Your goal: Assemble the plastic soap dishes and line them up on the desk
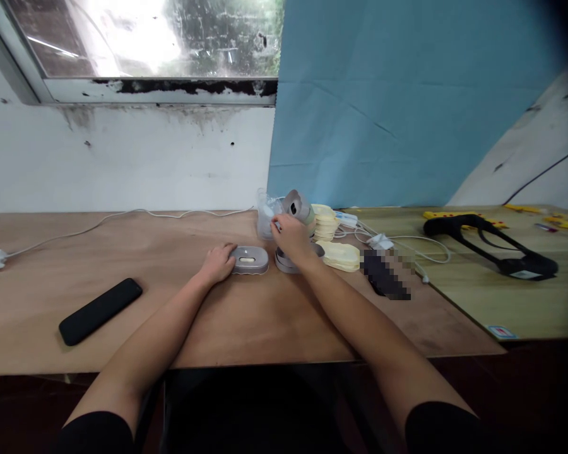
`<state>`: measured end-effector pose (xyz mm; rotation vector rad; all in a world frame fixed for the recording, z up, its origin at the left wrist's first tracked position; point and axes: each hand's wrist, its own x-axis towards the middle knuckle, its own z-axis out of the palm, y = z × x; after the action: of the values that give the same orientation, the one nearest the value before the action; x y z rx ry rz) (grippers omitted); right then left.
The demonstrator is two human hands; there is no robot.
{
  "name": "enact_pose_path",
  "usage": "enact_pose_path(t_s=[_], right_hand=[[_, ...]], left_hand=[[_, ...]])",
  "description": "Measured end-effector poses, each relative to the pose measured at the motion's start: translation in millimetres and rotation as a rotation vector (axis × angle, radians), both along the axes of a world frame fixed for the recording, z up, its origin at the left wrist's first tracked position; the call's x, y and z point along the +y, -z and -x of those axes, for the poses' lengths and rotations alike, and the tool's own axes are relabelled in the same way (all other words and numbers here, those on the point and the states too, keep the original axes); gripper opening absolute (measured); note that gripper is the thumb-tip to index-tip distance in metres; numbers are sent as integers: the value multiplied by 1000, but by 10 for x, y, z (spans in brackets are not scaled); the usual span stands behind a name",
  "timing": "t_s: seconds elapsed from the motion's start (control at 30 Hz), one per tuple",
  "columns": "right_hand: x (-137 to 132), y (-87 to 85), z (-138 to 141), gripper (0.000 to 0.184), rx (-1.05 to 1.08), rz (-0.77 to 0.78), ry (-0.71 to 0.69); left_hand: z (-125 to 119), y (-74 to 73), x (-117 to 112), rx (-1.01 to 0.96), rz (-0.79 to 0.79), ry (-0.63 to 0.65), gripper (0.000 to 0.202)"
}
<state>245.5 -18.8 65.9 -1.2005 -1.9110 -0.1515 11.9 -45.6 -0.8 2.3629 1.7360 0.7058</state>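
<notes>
My left hand (pixel 218 263) rests on the table with its fingers bent against the left end of a grey oval tray (pixel 260 260), holding it there. A small pale oval shows in the middle of that tray. My right hand (pixel 292 236) is at a clear plastic container (pixel 264 221), its fingertips pinched together by the rim; anything between them is too small to make out. Below the right wrist lie grey oval rings (pixel 286 265), partly hidden by it. Behind the hand, a grey cup-shaped piece (pixel 297 203) leans on its side.
Cream oval pieces stand in a stack (pixel 325 222), with more cream pieces (pixel 341 256) in front. A black phone (pixel 100 311) lies left, a dark blurred-out object (pixel 383 274) right. White cables (pixel 435 243), a black strap-like frame (pixel 492 246) and yellow items (pixel 563 222) lie farther right.
</notes>
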Motion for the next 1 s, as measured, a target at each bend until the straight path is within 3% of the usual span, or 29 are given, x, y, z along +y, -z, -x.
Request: enact_pose_path(t_s=[0.1, 0.2, 0.27, 0.37, 0.47, 0.63, 0.8, 1.0], right_hand=[[-257, 41, 67, 13, 174, 0, -103], [-458, 169, 140, 18, 332, 105, -279], [-515, 273, 174, 22, 397, 204, -355], [-501, 381, 179, 33, 422, 283, -376], [-451, 395, 131, 51, 277, 224, -303], [-406, 341, 48, 58, -104, 115, -170], [-411, 319, 40, 97, -342, 122, -94], [-443, 297, 60, 92, -508, 224, -50]], left_hand=[[20, 35, 26, -172, -110, -21, 58], [37, 20, 22, -405, -302, 54, 73], [35, -21, -7, -495, -388, 121, 72], [19, -87, -59, -521, -381, 122, 66], [10, -109, -73, -506, -333, 42, 68], [32, -88, -45, -498, -248, -68, 67], [28, -118, -55, -422, -140, -105, 57], [-11, -168, -79, -228, -16, -185, 61]])
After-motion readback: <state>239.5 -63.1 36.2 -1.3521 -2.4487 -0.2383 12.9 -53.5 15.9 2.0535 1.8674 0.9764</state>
